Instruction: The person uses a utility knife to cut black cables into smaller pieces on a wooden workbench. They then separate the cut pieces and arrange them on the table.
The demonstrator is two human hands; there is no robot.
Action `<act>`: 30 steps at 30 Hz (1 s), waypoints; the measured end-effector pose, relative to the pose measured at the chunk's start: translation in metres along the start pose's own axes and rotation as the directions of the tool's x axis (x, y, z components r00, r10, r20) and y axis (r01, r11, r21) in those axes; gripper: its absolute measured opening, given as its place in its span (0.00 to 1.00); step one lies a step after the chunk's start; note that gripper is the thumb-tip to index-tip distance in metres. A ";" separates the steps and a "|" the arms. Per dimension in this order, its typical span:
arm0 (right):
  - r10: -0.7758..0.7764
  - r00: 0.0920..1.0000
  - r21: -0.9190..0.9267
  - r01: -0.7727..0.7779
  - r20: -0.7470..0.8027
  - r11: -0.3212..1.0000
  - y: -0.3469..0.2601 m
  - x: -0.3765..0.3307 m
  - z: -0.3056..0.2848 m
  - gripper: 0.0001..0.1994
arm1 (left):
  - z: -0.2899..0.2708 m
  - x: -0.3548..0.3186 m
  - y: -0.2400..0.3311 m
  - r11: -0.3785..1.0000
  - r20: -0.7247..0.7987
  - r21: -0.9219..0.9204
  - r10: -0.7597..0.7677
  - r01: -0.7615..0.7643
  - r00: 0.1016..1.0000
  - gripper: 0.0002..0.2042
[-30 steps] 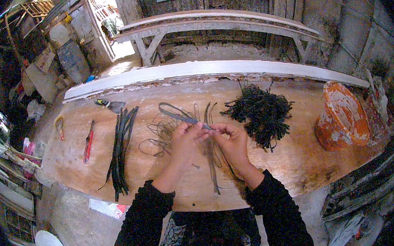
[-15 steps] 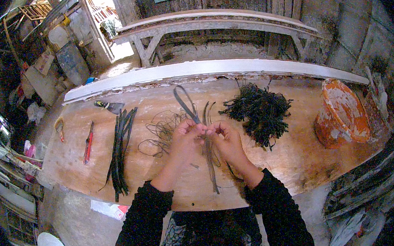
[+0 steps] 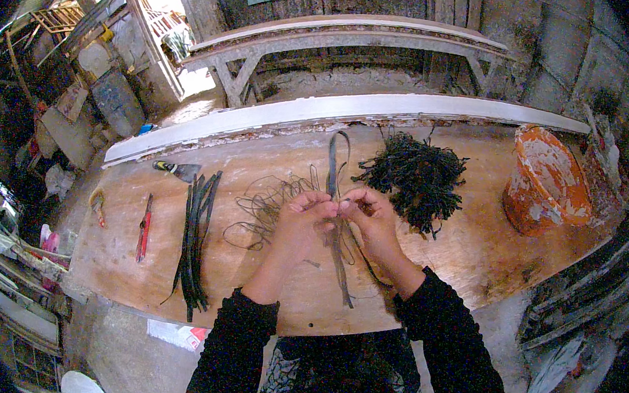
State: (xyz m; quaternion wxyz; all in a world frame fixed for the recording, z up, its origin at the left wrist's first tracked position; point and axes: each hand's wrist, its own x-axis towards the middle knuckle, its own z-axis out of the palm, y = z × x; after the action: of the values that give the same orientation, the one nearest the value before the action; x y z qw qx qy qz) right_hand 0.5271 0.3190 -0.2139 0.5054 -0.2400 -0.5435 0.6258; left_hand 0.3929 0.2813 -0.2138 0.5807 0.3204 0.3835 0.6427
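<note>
The wooden counter (image 3: 127,281) stood in a cluttered workshop, a white board (image 3: 322,108) along its far side. Over its middle, the left hand (image 3: 307,214) and right hand (image 3: 372,220) met, each grip closed in a fingertip pinch at the near end of a looped dark strip (image 3: 332,170). Tangled wire (image 3: 260,214) lay left, a black bundle (image 3: 417,179) right, near an orange bucket (image 3: 517,203).

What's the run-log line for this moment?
left hand: pinching looped strip | right hand: at strip's lower end | bundle: on table, left | bucket: on table, right
</note>
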 end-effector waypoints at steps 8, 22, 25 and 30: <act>-0.625 0.704 -0.626 0.663 0.336 0.411 -0.008 0.001 -0.003 0.10 | 0.003 -0.003 0.001 1.000 -0.035 0.018 -0.019 0.020 0.999 0.06; -0.440 0.805 -0.591 0.591 0.397 0.548 -0.010 0.003 -0.008 0.10 | 0.004 0.000 0.008 0.928 0.060 0.321 0.178 -0.188 0.982 0.09; -0.437 0.811 -0.587 0.584 0.389 0.561 -0.004 0.003 -0.008 0.10 | 0.004 -0.002 0.008 0.939 -0.021 0.316 0.153 -0.138 0.988 0.12; -0.456 0.826 -0.613 0.556 0.333 0.561 0.000 0.002 -0.006 0.09 | 0.008 -0.001 0.004 0.879 -0.053 0.434 0.244 -0.198 0.968 0.12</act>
State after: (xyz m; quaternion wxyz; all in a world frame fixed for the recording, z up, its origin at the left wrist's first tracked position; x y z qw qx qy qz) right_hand 0.5314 0.3239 -0.2153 0.4991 -0.1996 -0.8136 0.2214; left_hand 0.3983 0.2811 -0.2063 0.3985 0.4462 0.5056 0.6217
